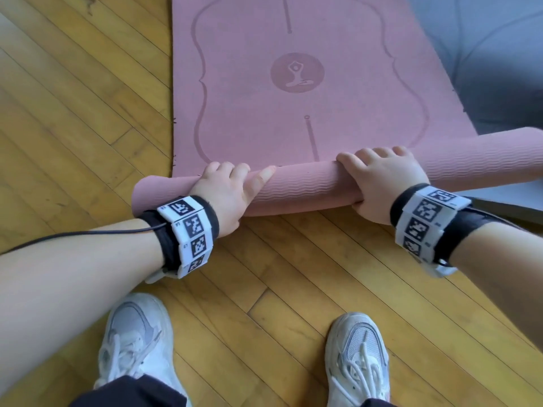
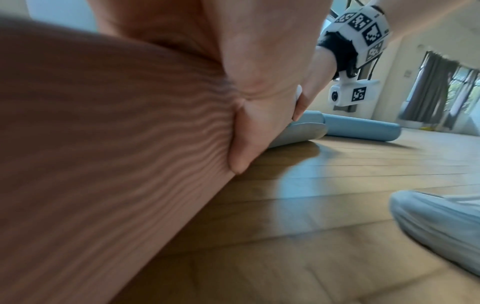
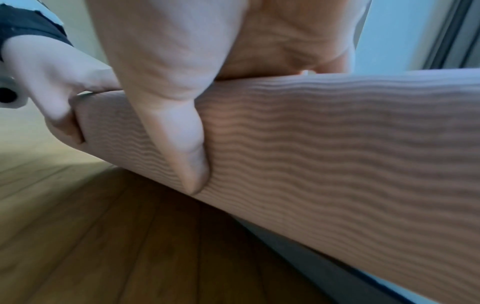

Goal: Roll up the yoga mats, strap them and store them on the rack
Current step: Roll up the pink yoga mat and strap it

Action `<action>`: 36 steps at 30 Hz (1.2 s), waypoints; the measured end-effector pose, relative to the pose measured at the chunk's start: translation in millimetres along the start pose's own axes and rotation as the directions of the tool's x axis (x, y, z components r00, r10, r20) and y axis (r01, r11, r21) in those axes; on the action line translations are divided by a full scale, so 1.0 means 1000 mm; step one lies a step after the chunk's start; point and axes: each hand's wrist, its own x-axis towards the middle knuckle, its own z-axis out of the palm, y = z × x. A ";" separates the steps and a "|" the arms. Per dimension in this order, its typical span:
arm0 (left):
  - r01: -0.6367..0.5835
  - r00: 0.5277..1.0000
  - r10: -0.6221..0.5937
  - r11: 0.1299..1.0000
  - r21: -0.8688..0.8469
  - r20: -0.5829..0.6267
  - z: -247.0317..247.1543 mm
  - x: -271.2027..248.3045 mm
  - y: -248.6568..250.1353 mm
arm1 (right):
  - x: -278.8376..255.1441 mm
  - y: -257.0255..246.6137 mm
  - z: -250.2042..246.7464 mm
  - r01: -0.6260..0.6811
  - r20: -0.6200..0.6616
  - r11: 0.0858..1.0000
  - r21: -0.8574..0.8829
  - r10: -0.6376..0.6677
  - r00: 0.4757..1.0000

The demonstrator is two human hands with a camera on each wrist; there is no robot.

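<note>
A pink yoga mat (image 1: 249, 113) with an embossed yoga figure lies on the wood floor, and its near end is rolled into a ribbed tube (image 1: 305, 190). My left hand (image 1: 232, 186) grips the tube near its left end, fingers curled over the top. My right hand (image 1: 379, 177) grips it further right in the same way. In the left wrist view my left thumb (image 2: 249, 131) presses the tube's near side (image 2: 103, 144). The right wrist view shows my right thumb (image 3: 187, 133) pressed into the ribbed tube (image 3: 337, 154). The tube's right end runs out of the head view.
A grey-blue mat (image 1: 487, 60) lies flat beside the pink one on the right, partly under it. The left wrist view shows a rolled blue mat (image 2: 361, 127) further off on the floor. My two white trainers (image 1: 138, 339) (image 1: 357, 356) stand just behind the tube on the parquet.
</note>
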 end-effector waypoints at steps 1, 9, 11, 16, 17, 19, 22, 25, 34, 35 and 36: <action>-0.017 1.000 0.017 1.000 -0.007 0.002 -0.002 -0.005 0.002 | -0.007 0.000 -0.002 0.003 0.011 1.000 -0.006 -0.003 1.000; -0.130 0.974 0.144 0.988 -0.086 0.175 0.031 -0.014 0.043 | -0.031 -0.029 0.054 -0.003 0.277 0.997 0.073 -0.017 0.961; -0.114 0.968 0.138 0.986 -0.121 0.210 0.036 -0.008 0.047 | -0.023 -0.030 0.064 -0.007 0.303 0.995 0.104 -0.025 0.953; -0.064 0.962 0.123 0.970 -0.236 0.244 0.031 0.005 0.033 | -0.013 -0.026 0.064 -0.025 0.284 0.992 0.121 -0.010 0.959; -0.051 0.960 0.118 0.965 -0.258 0.252 0.031 0.007 0.030 | -0.017 -0.026 0.065 -0.030 0.264 0.994 0.104 0.001 0.964; -0.020 0.959 0.102 0.955 -0.296 0.264 0.031 0.010 0.029 | -0.031 -0.027 0.071 -0.056 0.242 0.992 0.110 0.028 0.970; 0.002 0.959 0.089 0.947 -0.320 0.270 0.033 0.012 0.031 | -0.044 -0.027 0.082 -0.069 0.267 0.990 0.123 0.034 0.963; 0.036 0.969 0.035 0.959 -0.281 0.244 0.034 0.007 0.035 | -0.036 -0.026 0.088 -0.072 0.257 0.989 0.130 0.036 0.966; 0.035 0.989 -0.020 0.995 -0.098 0.148 0.044 0.002 0.036 | -0.007 -0.021 0.078 -0.103 0.257 0.987 0.123 0.069 0.964; 0.031 0.989 -0.016 0.994 -0.101 0.146 0.042 0.005 0.033 | -0.008 -0.023 0.078 -0.118 0.242 0.986 0.114 0.088 0.966; 0.025 0.989 -0.008 0.993 -0.113 0.146 0.041 0.008 0.029 | -0.011 -0.025 0.078 -0.130 0.230 0.986 0.109 0.102 0.968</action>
